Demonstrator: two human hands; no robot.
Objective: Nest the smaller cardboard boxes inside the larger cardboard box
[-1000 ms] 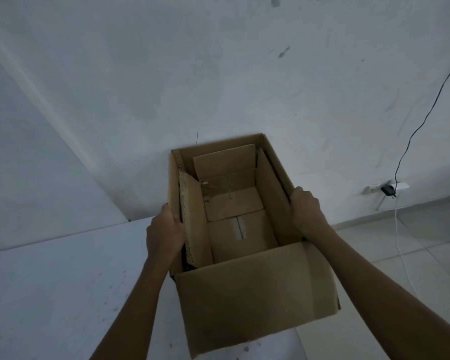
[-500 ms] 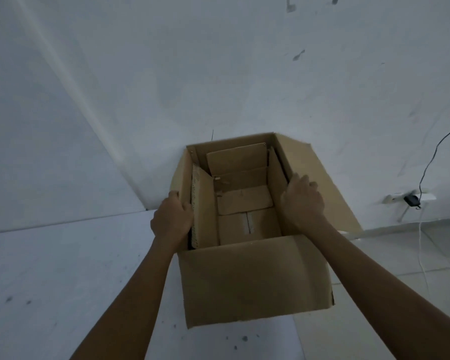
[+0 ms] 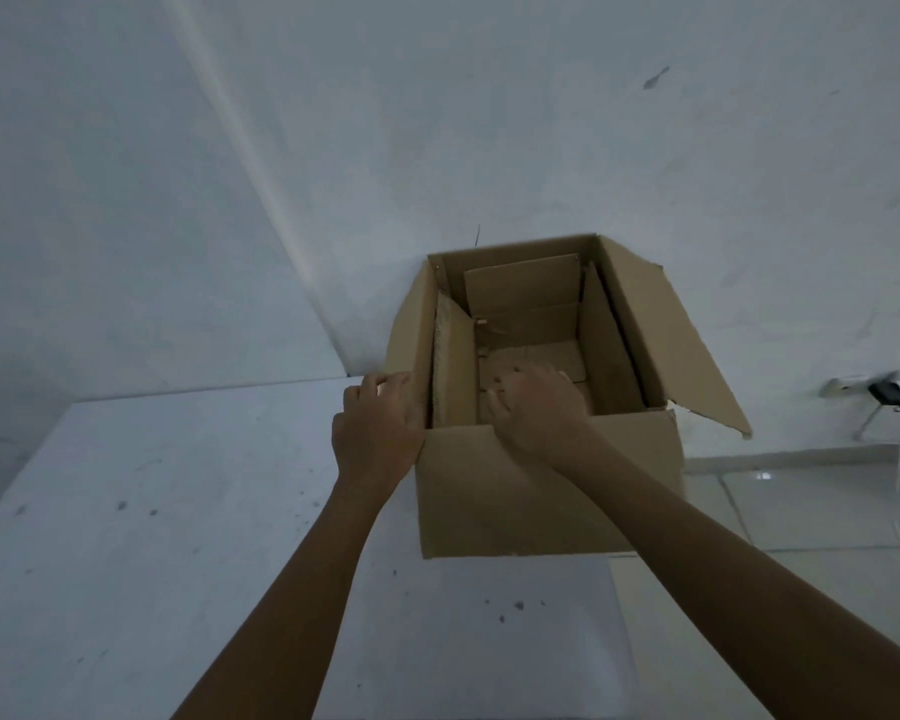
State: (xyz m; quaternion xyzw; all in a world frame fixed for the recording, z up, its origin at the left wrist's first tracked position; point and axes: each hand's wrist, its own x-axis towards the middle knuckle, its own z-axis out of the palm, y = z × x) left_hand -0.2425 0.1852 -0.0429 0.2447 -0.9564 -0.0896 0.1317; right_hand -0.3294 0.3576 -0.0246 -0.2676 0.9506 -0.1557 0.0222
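The larger cardboard box (image 3: 541, 501) stands open on the table corner against the wall, its right flap (image 3: 666, 335) folded outward. A smaller cardboard box (image 3: 520, 288) sits nested inside it, its walls and flaps standing just within the larger one's walls. My left hand (image 3: 380, 433) grips the larger box's left wall near the front corner. My right hand (image 3: 536, 407) reaches over the front edge into the inner box with its fingers spread, holding nothing. The inner box's floor is partly hidden by that hand.
The white table (image 3: 126, 511) ends just right of the box, whose front right corner overhangs it. White walls meet in a corner behind the box. On the right, a tiled floor (image 3: 801, 511) lies below a wall socket with a black plug (image 3: 885, 394) and cable.
The larger box's right flap has swung outward. My right hand has left the right wall and moved into the inner box. My left hand stays on the left wall.
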